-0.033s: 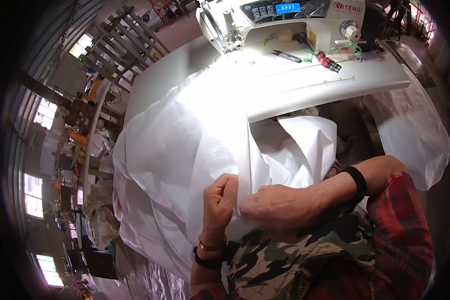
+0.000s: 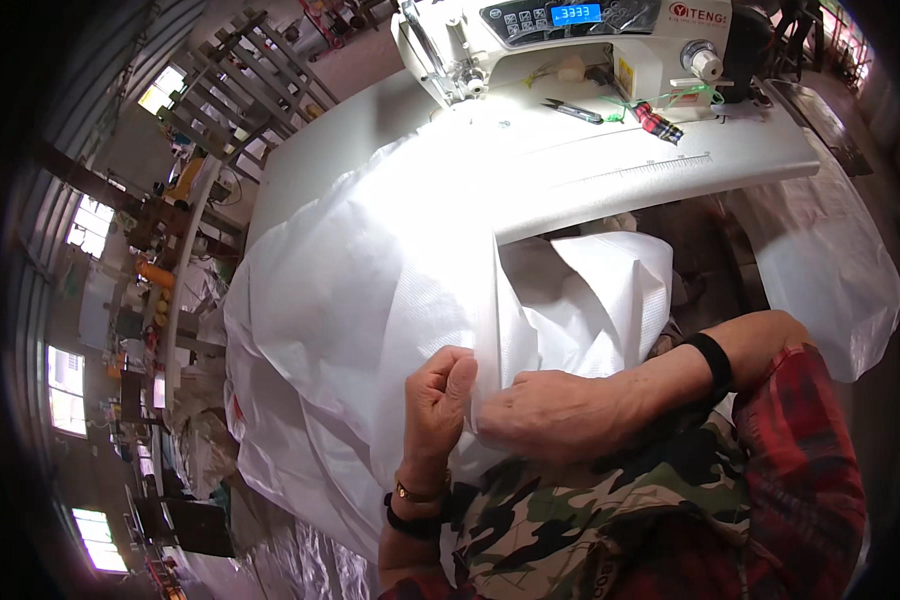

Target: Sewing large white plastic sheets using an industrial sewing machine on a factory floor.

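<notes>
white fabric (image 2: 320, 290), one big piece as far as seen, spread over the front of the desk (image 2: 340, 130), its upper part near the sewing machine (image 2: 660, 65) needle area, rest hanging in folds toward the person's lap. looks light for its area, soft but a bit crisp, fine ribbed texture, probably slick and quick to slide or crease; not fragile, though loose bulk may drag. best hold: the straight folded edge running down between the hands, pinched flat, not bunched. left hand (image 2: 437, 400) is curled into a loose fist, thumb against the bent index finger, seems to have the fabric by that edge. right hand (image 2: 535, 405) lies just across the edge, fingers bent under, slightly blurred; tips hidden, can't tell how closed or whether it grips. counts: two hands, one machine, one desk, one pair of snips (image 2: 573, 111), one plaid scrap (image 2: 658, 122) right of the snips, one translucent plastic sheet (image 2: 830, 260) hanging off the right end, two black wristbands (left one (image 2: 413, 515), right one (image 2: 710, 360)), four bright windows down the left side.
</notes>
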### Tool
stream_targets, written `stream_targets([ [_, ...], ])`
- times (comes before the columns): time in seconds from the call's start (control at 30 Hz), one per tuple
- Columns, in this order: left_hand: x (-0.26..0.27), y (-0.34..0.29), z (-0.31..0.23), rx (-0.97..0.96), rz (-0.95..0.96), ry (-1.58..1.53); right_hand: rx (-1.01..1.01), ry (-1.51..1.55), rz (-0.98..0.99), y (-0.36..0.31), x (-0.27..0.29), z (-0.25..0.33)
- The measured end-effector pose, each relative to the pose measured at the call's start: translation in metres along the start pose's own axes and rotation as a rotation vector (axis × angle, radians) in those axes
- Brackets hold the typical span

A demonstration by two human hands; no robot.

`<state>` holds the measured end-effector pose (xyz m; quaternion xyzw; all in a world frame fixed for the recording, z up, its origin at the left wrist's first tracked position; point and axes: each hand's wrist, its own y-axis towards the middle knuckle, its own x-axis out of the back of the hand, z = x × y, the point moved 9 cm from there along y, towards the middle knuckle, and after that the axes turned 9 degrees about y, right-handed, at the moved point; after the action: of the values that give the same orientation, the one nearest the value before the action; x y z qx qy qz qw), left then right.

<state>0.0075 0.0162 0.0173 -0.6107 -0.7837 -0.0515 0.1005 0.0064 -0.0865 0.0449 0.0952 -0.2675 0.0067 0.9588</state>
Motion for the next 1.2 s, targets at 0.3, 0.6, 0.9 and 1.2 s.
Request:
stream_targets([
  [0.3,0.060,0.001,-0.019,0.050,-0.139,0.262,-0.081,-0.079,-0.581,-0.029,0.098,-0.042],
  [0.6,0.064,0.036,-0.155,-0.318,-0.052,0.923,0.036,0.788,-0.239,0.122,0.010,-0.110],
  [0.9,-0.009,0.011,-0.157,-0.670,0.354,1.611,0.324,0.470,-0.448,0.204,0.006,-0.095],
  [1.2,-0.008,-0.007,0.019,-0.504,0.037,1.330,0.009,-0.135,-0.073,0.098,-0.022,-0.181],
])
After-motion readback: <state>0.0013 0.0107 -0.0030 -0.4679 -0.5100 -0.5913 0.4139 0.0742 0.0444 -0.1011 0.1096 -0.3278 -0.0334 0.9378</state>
